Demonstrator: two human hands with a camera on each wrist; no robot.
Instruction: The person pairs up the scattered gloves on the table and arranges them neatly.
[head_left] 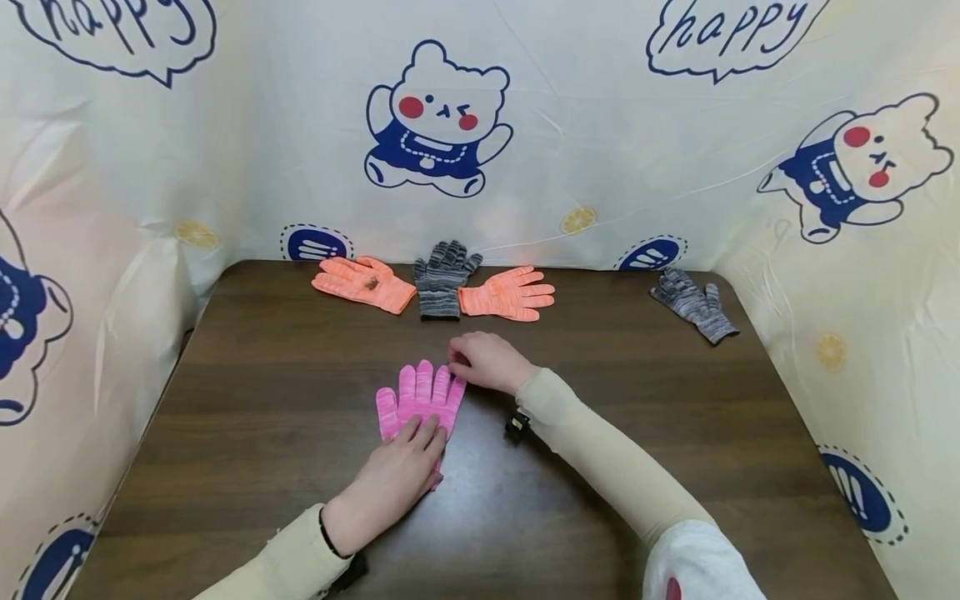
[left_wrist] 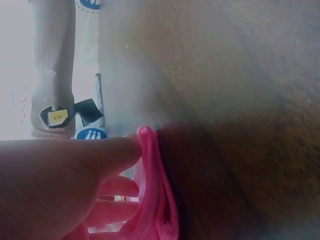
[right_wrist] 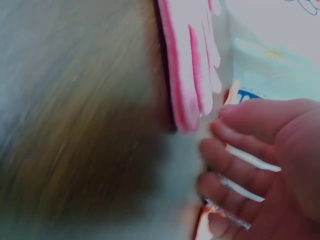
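A pink knit glove (head_left: 422,402) lies flat on the table, its fingers spread toward the back. My left hand (head_left: 393,475) rests on the glove's palm and cuff end, hiding that part. In the left wrist view, the thumb (left_wrist: 117,152) is at the edge of the pink cuff (left_wrist: 159,195), with the other fingers over the glove's upper face. Just beside the glove's rightmost fingertips is my right hand (head_left: 487,362), its fingers loosely bent. The right wrist view shows those fingers (right_wrist: 220,155) holding nothing, next to the pink fingertips (right_wrist: 187,107).
Along the table's back edge lie an orange glove (head_left: 375,287), a grey striped glove (head_left: 441,283) and a second orange glove (head_left: 513,293). Another grey glove (head_left: 697,307) lies at the back right. Printed cloth (head_left: 300,125) hangs around the brown table (head_left: 262,400).
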